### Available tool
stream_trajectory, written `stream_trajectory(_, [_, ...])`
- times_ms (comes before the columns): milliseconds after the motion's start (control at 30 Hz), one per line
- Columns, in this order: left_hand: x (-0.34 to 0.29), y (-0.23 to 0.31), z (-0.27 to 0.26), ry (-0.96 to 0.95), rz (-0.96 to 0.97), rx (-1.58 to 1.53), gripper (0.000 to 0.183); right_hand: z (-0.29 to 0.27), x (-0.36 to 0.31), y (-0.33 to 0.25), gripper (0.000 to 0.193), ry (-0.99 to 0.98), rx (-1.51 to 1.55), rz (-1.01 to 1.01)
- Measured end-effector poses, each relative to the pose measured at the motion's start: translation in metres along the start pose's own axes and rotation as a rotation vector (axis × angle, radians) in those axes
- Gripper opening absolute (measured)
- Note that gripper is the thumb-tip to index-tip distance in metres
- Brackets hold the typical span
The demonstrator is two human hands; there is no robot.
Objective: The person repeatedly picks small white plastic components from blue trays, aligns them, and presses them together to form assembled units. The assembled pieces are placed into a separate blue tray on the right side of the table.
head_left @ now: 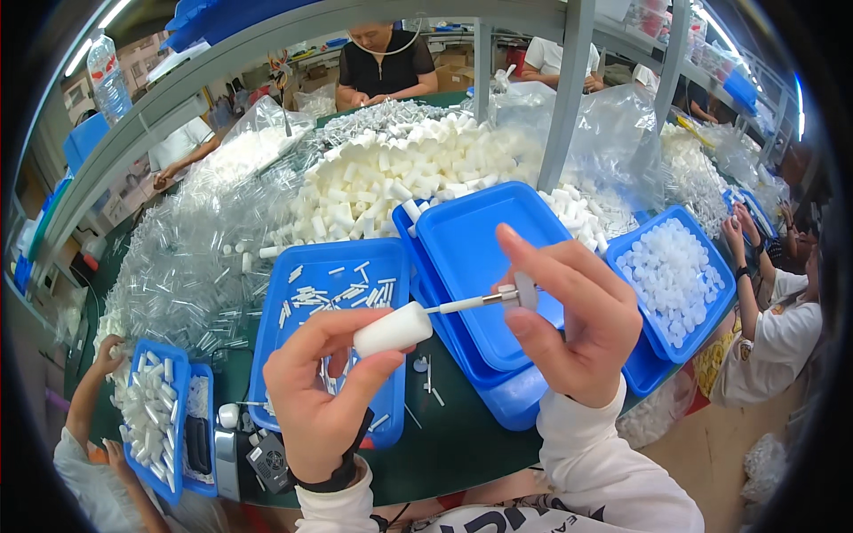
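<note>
My left hand (320, 386) grips a white plastic cylinder (392, 330) between thumb and fingers, over the near edge of a blue tray (342, 266) of small white sticks. My right hand (573, 324) pinches a thin white plunger rod (484, 302) by its grey end. The rod's tip sits in the cylinder's open end. Both hands hover above the green table (444, 444). A black band is on my left wrist.
Stacked empty blue trays (475, 240) lie behind my right hand. A blue tray of white caps (671, 280) is at right. Heaps of white cylinders (400, 173) and clear tubes (187, 266) fill the table's far side. Other people work around it. A grey post (569, 80) stands ahead.
</note>
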State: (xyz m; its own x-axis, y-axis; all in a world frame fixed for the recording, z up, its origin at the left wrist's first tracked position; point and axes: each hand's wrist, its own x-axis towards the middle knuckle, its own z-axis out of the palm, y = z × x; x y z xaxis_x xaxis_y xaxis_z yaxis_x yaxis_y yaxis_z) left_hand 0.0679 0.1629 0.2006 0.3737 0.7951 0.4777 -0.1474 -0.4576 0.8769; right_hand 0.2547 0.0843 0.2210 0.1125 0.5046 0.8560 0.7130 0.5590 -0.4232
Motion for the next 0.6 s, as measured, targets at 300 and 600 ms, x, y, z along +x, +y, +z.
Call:
stream_trajectory(300, [-0.004,0.003,0.001,-0.044,0.013,-0.014,0.018,-0.001,0.0,-0.002,0.044,-0.044,0.015,-0.001])
stream_trajectory(600, [-0.003,0.006,-0.002,-0.11,0.108,0.188,0.022,0.012,-0.011,0.008,0.031,0.159,0.351,0.053])
